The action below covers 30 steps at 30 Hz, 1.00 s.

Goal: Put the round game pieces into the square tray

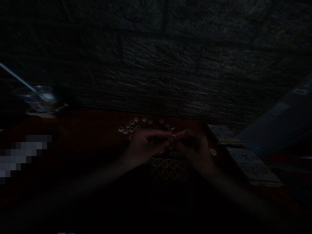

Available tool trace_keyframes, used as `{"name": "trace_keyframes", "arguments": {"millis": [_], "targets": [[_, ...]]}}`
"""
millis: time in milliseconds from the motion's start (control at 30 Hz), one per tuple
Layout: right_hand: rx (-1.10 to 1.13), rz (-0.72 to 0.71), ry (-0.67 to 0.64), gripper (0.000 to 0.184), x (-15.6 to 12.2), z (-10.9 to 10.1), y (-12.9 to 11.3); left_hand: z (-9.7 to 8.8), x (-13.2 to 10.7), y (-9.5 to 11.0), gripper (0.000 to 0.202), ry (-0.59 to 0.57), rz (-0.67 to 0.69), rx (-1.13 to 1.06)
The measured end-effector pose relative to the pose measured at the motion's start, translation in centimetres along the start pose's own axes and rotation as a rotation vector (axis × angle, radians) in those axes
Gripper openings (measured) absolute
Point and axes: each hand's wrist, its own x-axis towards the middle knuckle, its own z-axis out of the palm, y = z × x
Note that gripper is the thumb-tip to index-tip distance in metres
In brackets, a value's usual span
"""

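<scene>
The view is very dark. My left hand [145,146] and my right hand [196,146] meet over the table, both closed, their fingertips on one round, pale Chinese chess piece [172,136]. Below them is a box [161,159] with rows of round chess pieces [165,163] lying flat, some with visible characters. Its near part fades into shadow. Behind my left hand several loose chess pieces [132,129] lie scattered on the table. Another single piece [213,151] rests just right of my right hand. More pieces are partly hidden under my fingers.
A reddish-brown table [97,130] runs up to a rough stone-block wall [156,58]. Two flat boxes or books [224,133] with dark characters lie on the right. A clear plastic cup [40,99] with a straw stands at the far left. A grey panel [280,113] rises at right.
</scene>
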Motion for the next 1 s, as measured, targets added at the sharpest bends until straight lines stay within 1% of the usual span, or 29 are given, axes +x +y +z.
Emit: {"name": "trace_keyframes", "arguments": {"millis": [133,200,367,467,567,633,700,767,833,933,1000], "targets": [[0.112,0.103,-0.034,0.031,0.07,0.18,0.03,-0.12,-0.16,-0.23,0.029,-0.041,0.008,0.033],[0.167,0.146,-0.057,0.034,0.08,0.31,0.06,-0.22,-0.14,-0.25,0.029,-0.043,0.024,0.062],[0.258,0.199,-0.072,0.034,0.24,0.37,0.01,-0.31,0.01,-0.18,0.026,-0.017,0.063,0.088],[0.239,0.174,-0.069,0.029,0.21,0.19,0.22,-0.13,-0.08,-0.22,0.026,-0.020,0.082,0.076],[0.130,0.104,-0.065,0.022,-0.01,0.13,0.51,0.13,-0.26,-0.18,0.019,-0.004,0.032,0.071],[0.086,0.088,-0.058,0.021,-0.14,0.26,0.51,0.25,-0.37,-0.14,0.017,0.005,0.024,0.098],[0.124,0.099,-0.068,0.023,-0.19,0.46,0.30,0.28,-0.43,-0.14,0.019,0.003,0.047,0.114],[0.211,0.116,-0.087,0.024,-0.14,0.61,0.05,0.24,-0.42,-0.14,0.023,-0.009,0.067,0.096],[0.282,0.138,-0.103,0.024,-0.03,0.60,-0.06,0.20,-0.35,-0.09,0.026,-0.019,0.059,0.064],[0.327,0.159,-0.126,0.024,0.17,0.36,0.16,0.23,-0.15,0.06,0.028,-0.023,0.048,0.029],[0.343,0.155,-0.150,0.025,0.30,0.17,0.42,0.30,-0.02,0.06,0.029,-0.006,0.068,0.017]]}}
